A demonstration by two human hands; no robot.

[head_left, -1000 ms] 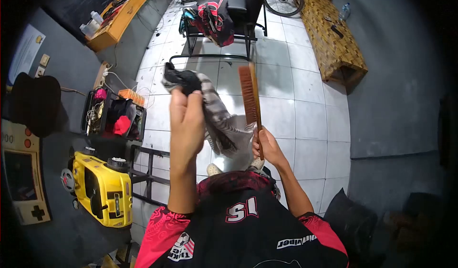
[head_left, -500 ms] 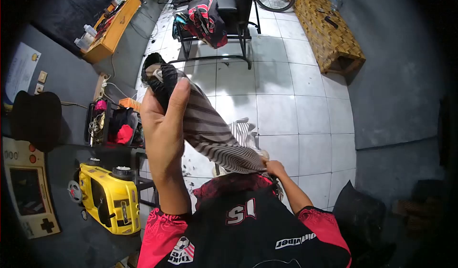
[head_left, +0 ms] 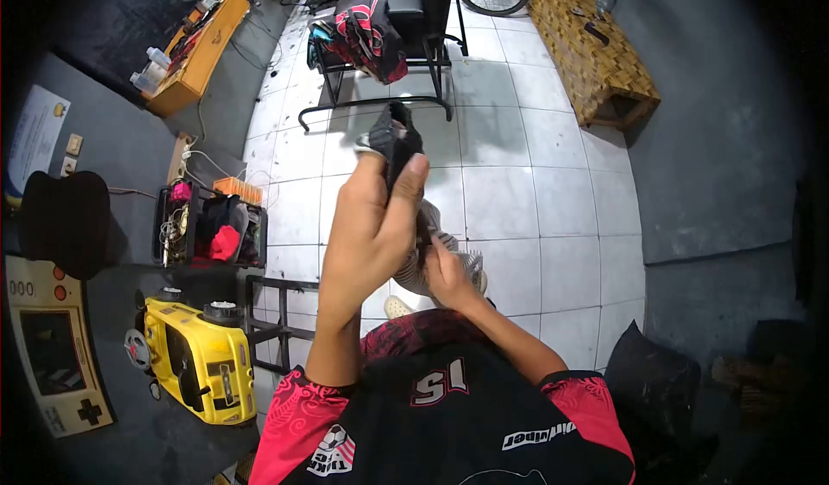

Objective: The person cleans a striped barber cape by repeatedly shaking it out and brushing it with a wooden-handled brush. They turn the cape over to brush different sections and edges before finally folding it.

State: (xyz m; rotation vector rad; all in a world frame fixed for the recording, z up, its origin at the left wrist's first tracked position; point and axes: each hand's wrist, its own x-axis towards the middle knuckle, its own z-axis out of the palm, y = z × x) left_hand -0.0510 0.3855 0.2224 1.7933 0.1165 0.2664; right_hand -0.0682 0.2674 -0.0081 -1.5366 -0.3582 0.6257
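A grey-striped garment with a black band [head_left: 395, 131] hangs between my two hands in the middle of the head view. My left hand [head_left: 371, 230] is raised and closed around the black part, thumb pointing up along it. Lower and to the right, my right hand [head_left: 449, 276] grips the striped cloth. Some of the striped fabric [head_left: 412, 276] shows bunched between my forearms, and the rest hides behind my hands. Below the cloth, a pale clog [head_left: 399, 306] is partly visible on the floor.
Ahead stands a black chair [head_left: 401, 1] with dark and red clothing [head_left: 367, 36] draped over its frame. A woven bench [head_left: 596, 53] runs along the right wall. To my left are a yellow toy car [head_left: 203, 360], a black crate of items [head_left: 211, 230] and a wooden shelf [head_left: 203, 49].
My left hand has moved right and my right hand left and upward, so they are closer together. The garment, stretched out before, is now gathered between them.
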